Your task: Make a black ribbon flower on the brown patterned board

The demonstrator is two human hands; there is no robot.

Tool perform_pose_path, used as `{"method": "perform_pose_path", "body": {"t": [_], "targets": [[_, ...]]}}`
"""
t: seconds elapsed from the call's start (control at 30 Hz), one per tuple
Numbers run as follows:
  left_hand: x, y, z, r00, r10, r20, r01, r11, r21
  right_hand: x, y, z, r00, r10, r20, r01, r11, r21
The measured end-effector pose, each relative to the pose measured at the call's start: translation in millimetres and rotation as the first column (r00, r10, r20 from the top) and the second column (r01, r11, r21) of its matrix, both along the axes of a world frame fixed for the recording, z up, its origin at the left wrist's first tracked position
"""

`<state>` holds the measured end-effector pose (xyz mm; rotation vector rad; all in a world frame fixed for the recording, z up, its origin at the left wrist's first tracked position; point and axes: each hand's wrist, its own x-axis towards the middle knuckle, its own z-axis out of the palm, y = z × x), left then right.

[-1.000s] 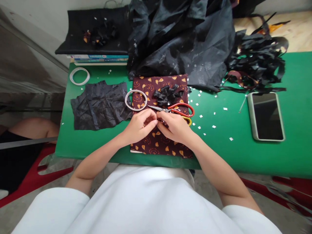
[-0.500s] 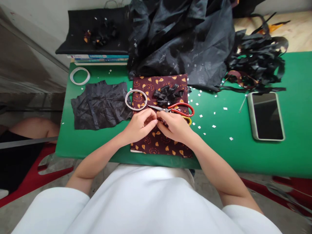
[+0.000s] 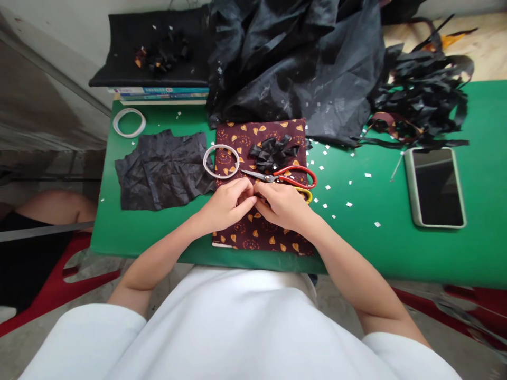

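Note:
My left hand (image 3: 233, 199) and my right hand (image 3: 285, 205) meet fingertip to fingertip over a maroon cloth-covered pad (image 3: 253, 240) with a yellow leaf print. Both are closed in a pinch; what lies between the fingers is mostly hidden, only something small and dark showing. Just beyond them rest scissors with red handles (image 3: 303, 177), their blades pointing left. A yellow handle (image 3: 306, 194) pokes out beside my right hand. A roll of white tape (image 3: 206, 161) lies at the pad's left edge. Behind the scissors sits a bunch of looped black ribbon (image 3: 273, 153).
Black crumpled fabric (image 3: 166, 171) lies left, near another tape roll (image 3: 130, 123). A large black cloth (image 3: 293, 68) covers the back. Black strips (image 3: 425, 95) pile up at right, above a phone (image 3: 436, 187). White paper bits dot the green tabletop (image 3: 356, 248). Someone's knee (image 3: 51, 206) shows at left.
Almost nothing differs. The view has shifted very slightly, and my hands stay pinched together in the same place above the pad.

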<state>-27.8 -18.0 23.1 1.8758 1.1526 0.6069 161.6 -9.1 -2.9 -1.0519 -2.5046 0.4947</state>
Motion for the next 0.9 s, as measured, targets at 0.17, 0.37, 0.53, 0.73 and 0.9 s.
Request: {"method": "perform_pose_path", "body": {"t": [0.17,0.37,0.53,0.73,0.9], "targets": [[0.3,0.0,-1.6,1.0,-0.007,-0.026,0.007,1.0,0.009,-0.3,0.6,0.7,0.999,0.008,0.035,-0.007,1.0,-0.024],[0.5,-0.2,-3.0,1.0,-0.005,-0.03,0.006,1.0,0.012,-0.9,0.8,2.5,0.998,0.002,0.066,0.0,1.0,-0.021],[0.5,-0.7,-4.2,1.0,0.003,-0.016,-0.003,1.0,0.022,-1.6,0.5,2.6,0.998,0.007,0.057,-0.005,1.0,-0.028],[1.3,-1.6,-6.3,0.999,0.024,0.039,-0.025,0.999,0.025,-0.5,0.9,1.9,1.0,-0.007,0.007,0.008,0.998,-0.062],[2.8,-1.6,-7.1,0.993,0.078,0.084,-0.082,0.996,0.041,-0.1,2.8,2.1,0.986,-0.037,-0.165,0.019,0.993,-0.115]]}}
